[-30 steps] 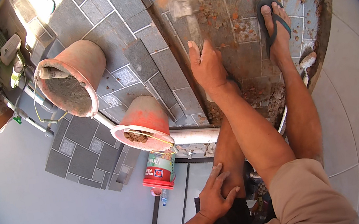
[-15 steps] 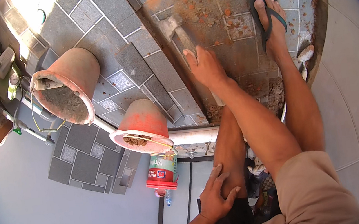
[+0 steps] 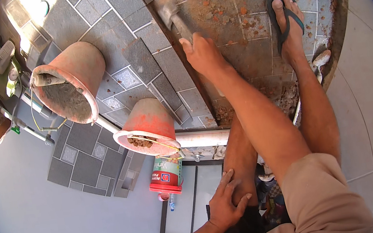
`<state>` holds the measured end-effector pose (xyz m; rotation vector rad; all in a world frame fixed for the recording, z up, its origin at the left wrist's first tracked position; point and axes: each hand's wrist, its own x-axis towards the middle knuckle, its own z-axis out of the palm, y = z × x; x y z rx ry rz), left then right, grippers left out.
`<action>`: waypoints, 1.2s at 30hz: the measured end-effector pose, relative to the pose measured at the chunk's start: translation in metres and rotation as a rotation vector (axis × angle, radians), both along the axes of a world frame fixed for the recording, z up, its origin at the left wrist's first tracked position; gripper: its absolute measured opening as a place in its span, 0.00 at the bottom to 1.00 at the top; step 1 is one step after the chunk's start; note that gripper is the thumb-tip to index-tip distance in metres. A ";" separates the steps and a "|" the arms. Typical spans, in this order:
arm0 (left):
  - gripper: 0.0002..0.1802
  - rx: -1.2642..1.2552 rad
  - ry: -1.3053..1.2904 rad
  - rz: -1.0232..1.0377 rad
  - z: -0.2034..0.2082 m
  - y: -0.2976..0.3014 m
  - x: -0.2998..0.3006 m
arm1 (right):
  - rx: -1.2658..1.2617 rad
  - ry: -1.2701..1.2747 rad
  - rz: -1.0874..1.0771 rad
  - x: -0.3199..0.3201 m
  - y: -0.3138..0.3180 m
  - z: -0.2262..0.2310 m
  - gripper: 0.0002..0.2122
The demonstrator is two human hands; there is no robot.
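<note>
My right hand (image 3: 204, 56) is wrapped round the handle of a hammer (image 3: 179, 22). The hammer's metal head lies at the edge of the tiled surface, close beside a long narrow groove (image 3: 189, 64) between the tiles. Lower down, my left hand (image 3: 226, 202) rests on my left leg near the knee, fingers spread and holding nothing. Reddish rubble and dust (image 3: 214, 6) are scattered over the tiles around the hammer. My right foot in a dark flip-flop (image 3: 284, 18) stands on those tiles, to the right of the hammer.
To the left, a bucket of grey mortar (image 3: 69, 85) and a reddish bucket with brown material (image 3: 149, 121) sit along a pale edge. A paint pail (image 3: 165, 173) is below them. A trowel-like tool (image 3: 320, 61) lies near my right ankle. Green machinery (image 3: 0, 61) is at far left.
My right hand and the hammer have shifted slightly up and to the left. The left hand stays on the leg, and the whole view has moved a little.
</note>
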<state>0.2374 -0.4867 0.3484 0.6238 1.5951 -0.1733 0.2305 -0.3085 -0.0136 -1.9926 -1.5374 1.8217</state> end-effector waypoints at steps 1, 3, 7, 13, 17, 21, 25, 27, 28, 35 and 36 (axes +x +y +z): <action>0.29 0.008 0.003 -0.001 -0.003 0.002 -0.001 | 0.009 -0.015 0.006 0.000 0.001 0.000 0.21; 0.29 0.008 0.008 0.001 -0.002 0.003 -0.001 | 0.027 -0.045 0.018 0.002 -0.001 0.003 0.21; 0.29 0.006 0.014 0.055 -0.001 0.001 0.002 | 0.003 -0.055 -0.050 0.000 -0.004 0.024 0.21; 0.29 -0.017 0.003 0.034 -0.003 0.005 0.001 | 0.051 -0.037 -0.074 0.009 -0.009 0.019 0.22; 0.29 0.005 -0.010 0.023 -0.001 0.003 -0.003 | -0.003 -0.018 -0.083 0.011 -0.027 0.003 0.24; 0.29 -0.006 -0.004 0.010 -0.007 0.005 -0.003 | -0.096 0.122 -0.135 0.032 -0.026 -0.015 0.22; 0.29 -0.003 -0.013 0.013 -0.007 0.003 -0.002 | -0.075 0.101 -0.293 0.025 -0.035 0.004 0.25; 0.29 -0.013 -0.018 0.005 -0.005 0.003 -0.002 | -0.235 0.094 -0.071 0.025 -0.034 -0.007 0.26; 0.29 -0.015 -0.024 -0.001 -0.006 0.004 -0.004 | -0.174 0.088 -0.119 0.028 -0.041 -0.012 0.26; 0.29 -0.016 -0.025 -0.022 -0.007 0.006 -0.001 | -0.225 0.072 -0.128 0.034 -0.035 -0.012 0.27; 0.29 -0.019 -0.027 -0.025 -0.007 0.007 0.000 | -0.308 0.076 -0.018 0.038 -0.029 -0.020 0.27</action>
